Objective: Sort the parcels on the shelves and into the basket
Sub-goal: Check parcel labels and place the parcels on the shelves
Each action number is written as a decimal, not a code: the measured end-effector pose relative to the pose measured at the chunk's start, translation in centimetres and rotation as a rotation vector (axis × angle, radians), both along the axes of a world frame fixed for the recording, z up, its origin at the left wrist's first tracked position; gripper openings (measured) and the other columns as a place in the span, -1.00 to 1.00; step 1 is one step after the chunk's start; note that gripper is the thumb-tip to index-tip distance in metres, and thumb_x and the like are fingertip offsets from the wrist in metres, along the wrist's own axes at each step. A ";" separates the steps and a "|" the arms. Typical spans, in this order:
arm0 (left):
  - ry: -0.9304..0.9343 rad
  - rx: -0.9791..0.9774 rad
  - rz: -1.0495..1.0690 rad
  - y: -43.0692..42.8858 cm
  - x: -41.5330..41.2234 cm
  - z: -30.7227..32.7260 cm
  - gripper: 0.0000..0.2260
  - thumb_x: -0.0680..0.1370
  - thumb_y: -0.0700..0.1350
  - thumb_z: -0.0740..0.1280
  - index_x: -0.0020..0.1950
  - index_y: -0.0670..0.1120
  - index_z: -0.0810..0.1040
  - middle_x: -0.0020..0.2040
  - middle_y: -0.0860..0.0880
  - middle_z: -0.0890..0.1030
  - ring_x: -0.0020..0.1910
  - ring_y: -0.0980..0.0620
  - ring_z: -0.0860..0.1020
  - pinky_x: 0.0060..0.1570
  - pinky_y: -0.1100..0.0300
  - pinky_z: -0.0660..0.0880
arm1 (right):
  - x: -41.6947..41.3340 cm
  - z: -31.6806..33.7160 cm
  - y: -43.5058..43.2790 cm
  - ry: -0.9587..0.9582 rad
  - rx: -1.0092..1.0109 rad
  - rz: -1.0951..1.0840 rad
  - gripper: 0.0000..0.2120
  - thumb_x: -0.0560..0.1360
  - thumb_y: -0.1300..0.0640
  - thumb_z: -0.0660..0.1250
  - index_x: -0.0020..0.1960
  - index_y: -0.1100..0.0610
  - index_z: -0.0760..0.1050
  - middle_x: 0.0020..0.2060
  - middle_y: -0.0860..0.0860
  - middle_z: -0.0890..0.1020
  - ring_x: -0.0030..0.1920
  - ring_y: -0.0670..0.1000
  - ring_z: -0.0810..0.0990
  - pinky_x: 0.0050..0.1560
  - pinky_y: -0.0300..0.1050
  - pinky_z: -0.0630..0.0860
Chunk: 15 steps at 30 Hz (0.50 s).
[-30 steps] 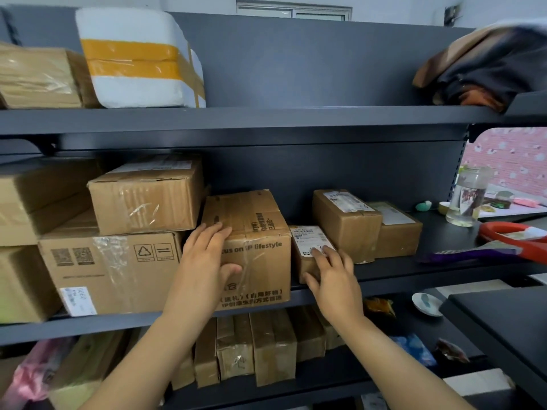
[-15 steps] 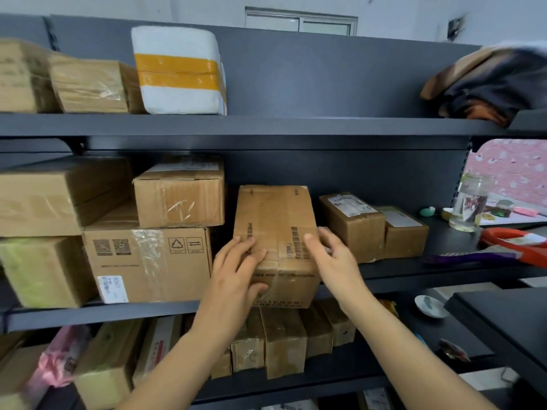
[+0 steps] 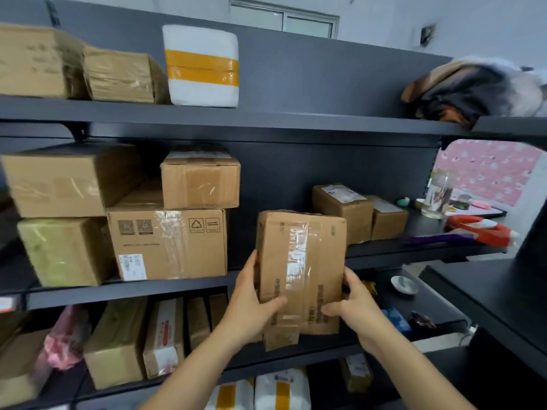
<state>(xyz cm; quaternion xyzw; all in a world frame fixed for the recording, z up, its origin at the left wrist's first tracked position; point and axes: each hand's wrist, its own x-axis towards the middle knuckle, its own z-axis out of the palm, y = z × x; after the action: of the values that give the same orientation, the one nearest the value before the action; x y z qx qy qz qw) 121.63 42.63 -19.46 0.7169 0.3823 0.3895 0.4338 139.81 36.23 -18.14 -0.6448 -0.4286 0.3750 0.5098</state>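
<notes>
I hold a brown cardboard parcel with clear tape down its face, upright and clear of the middle shelf. My left hand grips its lower left side and my right hand grips its lower right side. On the middle shelf a large box with a recycling mark stands to the left, with a smaller box on top. Two small labelled boxes sit to the right. No basket is in view.
The top shelf holds a white foam box with yellow tape, brown parcels and a bundle of cloth. The lower shelf carries several upright parcels. At right are a glass jar, an orange tool and a dark counter.
Both hands have pulled the parcel off the middle shelf, turned it upright and brought it down toward me. The view has shifted right and up.
</notes>
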 end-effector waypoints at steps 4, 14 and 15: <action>0.093 0.100 -0.026 -1.1 -1.0 -1.7 0.03 0.36 -0.22 0.52 0.49 0.21 -0.18 0.40 0.23 0.03 0.38 0.26 0.07 0.41 0.22 0.06 | 0.0 -0.4 -1.7 0.216 0.060 0.004 -0.49 0.39 0.08 0.46 0.28 -0.06 0.35 0.16 -0.07 0.54 0.18 0.01 0.52 0.25 0.13 0.44; 0.037 0.169 -0.175 -1.9 -2.1 -2.2 -0.18 0.31 0.23 0.46 0.37 0.34 -0.01 0.36 0.33 0.06 0.37 0.38 0.14 0.33 0.32 0.21 | 1.6 0.9 -3.8 0.632 0.093 0.139 -0.30 0.34 -0.53 -0.01 0.34 -0.22 0.40 0.23 0.03 0.58 0.26 0.19 0.49 0.14 0.48 0.37; 0.025 0.150 -0.180 -2.2 -2.2 -2.0 -0.21 0.30 0.35 0.38 0.40 0.27 0.04 0.37 0.31 0.09 0.37 0.39 0.13 0.32 0.35 0.21 | 1.8 1.2 -4.1 0.643 0.087 0.151 -0.35 0.39 -0.50 -0.02 0.30 -0.20 0.45 0.19 0.04 0.61 0.23 0.21 0.51 0.09 0.48 0.39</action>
<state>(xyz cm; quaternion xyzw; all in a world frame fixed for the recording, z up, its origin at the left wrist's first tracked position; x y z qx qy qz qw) 119.43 40.39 -21.44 0.7836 0.2915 0.3677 0.4072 141.65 32.13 -16.93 -0.4376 -0.3080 0.5773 0.6168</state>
